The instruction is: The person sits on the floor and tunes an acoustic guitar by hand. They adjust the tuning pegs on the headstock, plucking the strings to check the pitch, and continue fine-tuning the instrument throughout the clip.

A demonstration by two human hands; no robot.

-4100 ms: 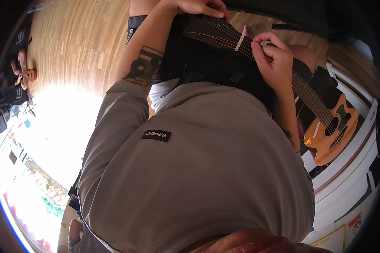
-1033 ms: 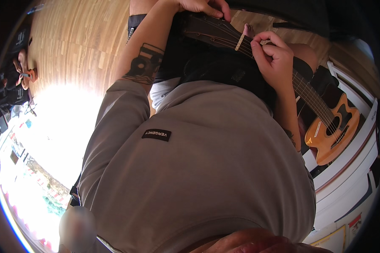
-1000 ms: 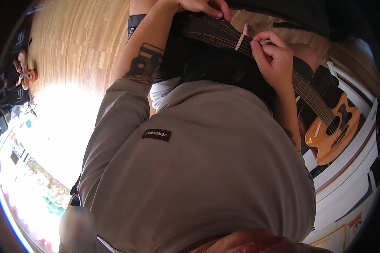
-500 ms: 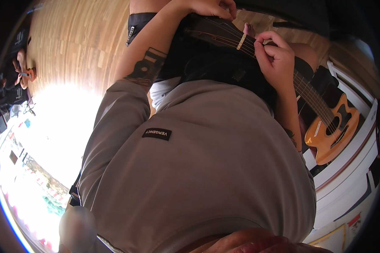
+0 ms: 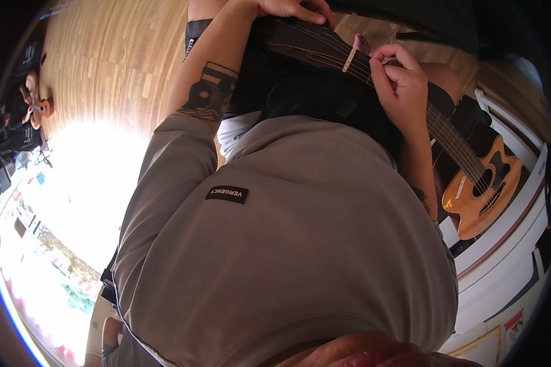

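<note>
An acoustic guitar lies across my lap, its dark headstock (image 5: 300, 40) at the upper middle and its pale wood body (image 5: 471, 214) far to the right. Several strings curl loosely over the headstock, left of the pale nut (image 5: 349, 60). My left hand (image 5: 297, 8) is at the far edge of the headstock, thumb and fingers curled closed; what they grip is hidden. Just right of the nut, my right hand (image 5: 400, 79) pinches thumb and forefinger together at a guitar string. The neck (image 5: 453, 137) passes behind that hand toward the body.
Wooden floor (image 5: 104, 67) spreads at the upper left. A person with a small orange-brown guitar (image 5: 44, 108) sits at the far left, near bright glare. Another person's arm (image 5: 112, 333) shows at the lower left. White furniture (image 5: 508, 238) stands beyond the guitar body.
My left hand has shifted slightly left along the headstock's edge. My right hand keeps its pinch in place. At the lower left, the person nearby has changed position, and an arm now shows.
</note>
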